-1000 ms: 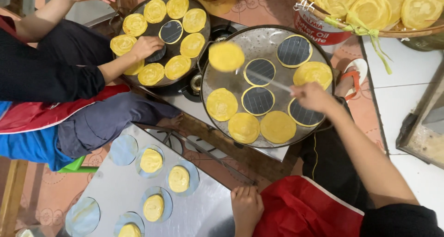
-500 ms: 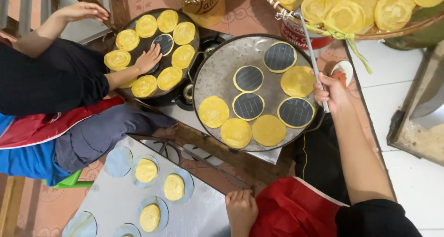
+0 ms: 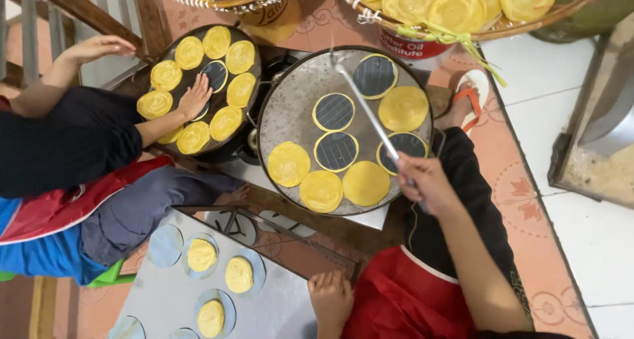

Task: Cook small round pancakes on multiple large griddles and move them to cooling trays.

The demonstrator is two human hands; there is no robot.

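Metal skewer (image 3: 370,111); thin, silvery, slanted

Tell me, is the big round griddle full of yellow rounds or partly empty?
Partly empty: the griddle holds four yellow rounds, while four dark moulds sit bare.

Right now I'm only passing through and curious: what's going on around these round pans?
The person's right hand holds a thin metal stick over a round grey pan that carries yellow discs and dark round moulds. Their left hand rests at the edge of a metal sheet holding more yellow pieces. Beside them, another person's hand presses on a second, darker pan of discs. Baskets of finished yellow rounds sit above.
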